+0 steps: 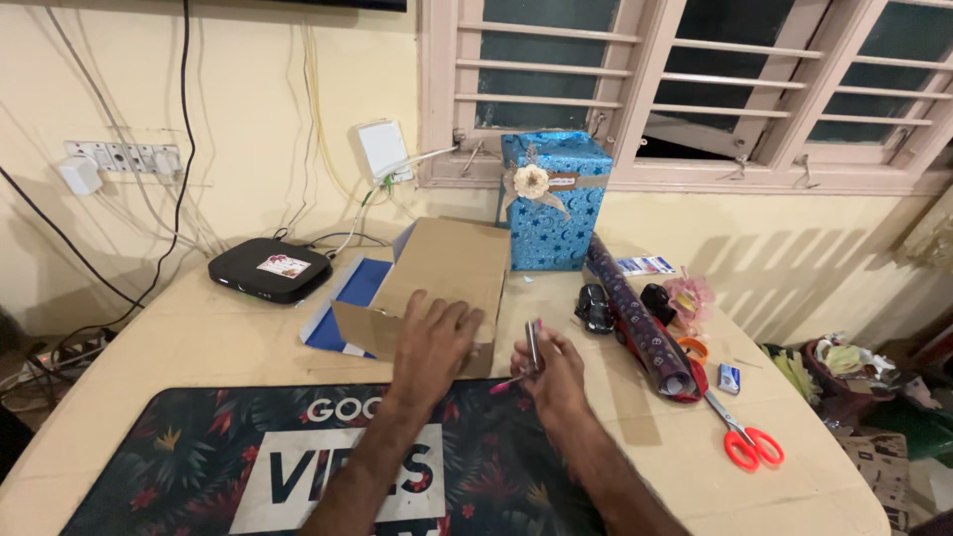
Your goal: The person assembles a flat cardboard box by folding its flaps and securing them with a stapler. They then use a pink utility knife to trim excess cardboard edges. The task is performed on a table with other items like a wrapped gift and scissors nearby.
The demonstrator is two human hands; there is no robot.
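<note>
A brown cardboard box [447, 268] lies on its side in the middle of the table, one flap hanging open toward me. My left hand [429, 342] rests flat on the box's near edge, fingers spread. My right hand [549, 369] is just right of the box, pinching a small metal blade with a pink handle [531, 349], probably a cutter, held upright. A sheet of blue paper [359, 288] lies under the box's left side.
A blue star-patterned gift box [551, 203] with a bow stands behind. A roll of dark wrapping paper [640, 318], a tape dispenser [594, 308], red-handled scissors [745, 437] and small items lie to the right. A black router [268, 268] sits at left, a dark floral mat [199, 457] near me.
</note>
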